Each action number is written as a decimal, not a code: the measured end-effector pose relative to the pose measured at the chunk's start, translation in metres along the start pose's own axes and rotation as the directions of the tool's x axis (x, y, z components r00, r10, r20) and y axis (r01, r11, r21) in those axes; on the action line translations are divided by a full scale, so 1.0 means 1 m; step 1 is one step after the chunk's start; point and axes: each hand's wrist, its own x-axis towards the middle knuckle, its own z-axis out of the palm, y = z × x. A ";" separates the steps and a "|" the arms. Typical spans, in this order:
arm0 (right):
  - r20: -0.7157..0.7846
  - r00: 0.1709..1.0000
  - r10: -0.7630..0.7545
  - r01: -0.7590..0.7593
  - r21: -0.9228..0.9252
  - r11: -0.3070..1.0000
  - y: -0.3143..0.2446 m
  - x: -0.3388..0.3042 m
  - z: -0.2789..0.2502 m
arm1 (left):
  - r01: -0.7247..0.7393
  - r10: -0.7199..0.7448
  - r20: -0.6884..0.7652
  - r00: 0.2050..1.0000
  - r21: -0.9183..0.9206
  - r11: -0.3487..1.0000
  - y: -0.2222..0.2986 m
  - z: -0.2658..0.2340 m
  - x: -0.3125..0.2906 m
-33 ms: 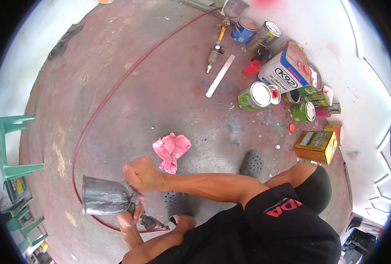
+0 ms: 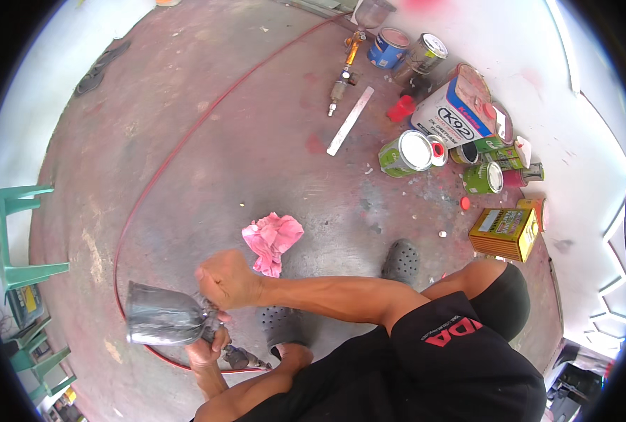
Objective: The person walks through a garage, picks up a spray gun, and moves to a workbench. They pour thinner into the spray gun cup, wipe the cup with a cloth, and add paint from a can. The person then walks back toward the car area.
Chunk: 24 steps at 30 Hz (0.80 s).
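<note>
My left hand (image 2: 204, 352) grips a spray gun around its body, below the clouded grey paint cup (image 2: 161, 314), which lies tipped to the left. The gun's metal end (image 2: 239, 359) sticks out to the right of this hand, beside a red air hose (image 2: 159, 172). Just above the gun, my right hand (image 2: 228, 279) is closed in a fist against the cup's neck; its fingertips are hidden behind the back of the hand. On the floor beyond lies a crumpled pink cloth (image 2: 272, 239), untouched.
Paint cans (image 2: 406, 153), a large white thinner can (image 2: 453, 109) and a yellow rectangular tin (image 2: 504, 233) stand along the right wall. Another spray gun (image 2: 344, 77) and a flat stick (image 2: 350, 122) are farther off. Green plastic chairs (image 2: 35, 272) stand at left. The hose curves across the floor.
The spray gun's cup has shifted very slightly to the left. Both hands keep nearly the same places.
</note>
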 end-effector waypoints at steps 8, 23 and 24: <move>0.522 0.629 0.576 -0.540 -0.239 0.807 -0.024 0.028 -0.015 | -0.140 0.138 -0.078 0.987 -0.020 0.990 0.009 -0.012 -0.001; 0.479 0.839 0.257 -0.278 -0.028 0.960 -0.034 0.006 0.007 | -0.076 0.072 -0.043 0.996 -0.107 0.991 0.020 -0.026 -0.028; 0.462 0.875 0.142 -0.133 -0.052 0.990 -0.026 0.001 0.009 | -0.093 0.078 -0.096 0.992 -0.171 0.981 0.017 -0.026 -0.032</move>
